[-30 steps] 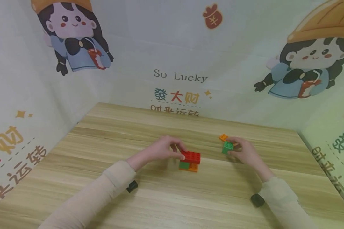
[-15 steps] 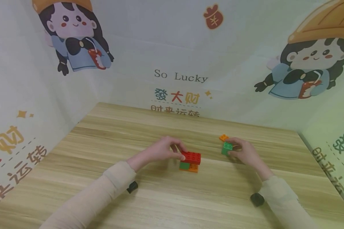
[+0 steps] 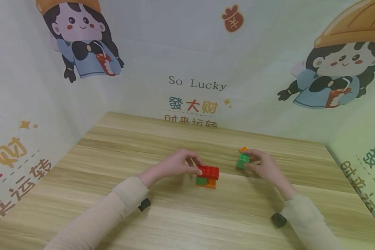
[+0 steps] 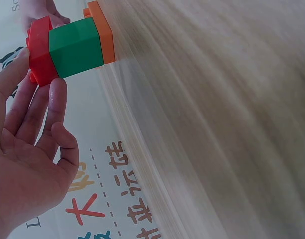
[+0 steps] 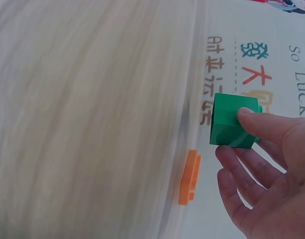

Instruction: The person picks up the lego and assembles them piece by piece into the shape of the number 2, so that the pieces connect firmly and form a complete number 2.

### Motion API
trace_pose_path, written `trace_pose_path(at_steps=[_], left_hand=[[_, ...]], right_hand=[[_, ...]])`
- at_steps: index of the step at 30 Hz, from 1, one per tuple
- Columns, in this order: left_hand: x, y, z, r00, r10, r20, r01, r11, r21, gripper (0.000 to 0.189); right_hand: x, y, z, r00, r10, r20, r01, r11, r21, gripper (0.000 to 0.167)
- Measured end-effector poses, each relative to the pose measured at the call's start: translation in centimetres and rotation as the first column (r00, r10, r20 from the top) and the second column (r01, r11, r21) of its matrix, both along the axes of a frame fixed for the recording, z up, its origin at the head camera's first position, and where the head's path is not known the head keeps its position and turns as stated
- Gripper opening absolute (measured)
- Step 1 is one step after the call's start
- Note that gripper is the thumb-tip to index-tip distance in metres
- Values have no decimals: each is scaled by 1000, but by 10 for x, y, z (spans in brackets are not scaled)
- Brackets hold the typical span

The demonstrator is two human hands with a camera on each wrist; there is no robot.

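My left hand (image 3: 178, 164) pinches the red brick (image 3: 210, 172) between thumb and fingers. That brick tops a stack, above a green brick (image 4: 76, 47) and a flat orange brick (image 4: 101, 32) at the bottom. To the right, my right hand (image 3: 267, 167) holds a separate green brick (image 3: 243, 161) with the thumb on one side and fingers on the other. In the right wrist view this green brick (image 5: 234, 120) appears raised off the table. A loose orange brick (image 5: 190, 177) lies on the table near it, partly covered by the right hand in the head view.
The wood-grain table (image 3: 181, 222) meets a printed cloth backdrop (image 3: 143, 55) at the back and both sides. Small black objects sit beside the left cuff (image 3: 144, 204) and the right cuff (image 3: 279, 220).
My right hand has shifted slightly left with the green brick, which now tilts a little and covers more of the space before the loose orange brick. The left hand stays on the stack.
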State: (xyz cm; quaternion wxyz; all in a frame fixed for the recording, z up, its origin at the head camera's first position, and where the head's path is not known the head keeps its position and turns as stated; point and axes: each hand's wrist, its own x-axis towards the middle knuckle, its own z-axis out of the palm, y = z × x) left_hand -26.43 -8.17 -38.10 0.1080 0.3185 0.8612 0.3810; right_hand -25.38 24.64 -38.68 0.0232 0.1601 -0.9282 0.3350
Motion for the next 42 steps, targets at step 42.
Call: trace_pose_path(at_steps=[42], left_hand=[[2, 1, 1, 1000, 4, 10, -4, 1000, 14, 23]], right_hand=[[25, -51, 39, 982, 71, -173, -94, 987, -131, 42]])
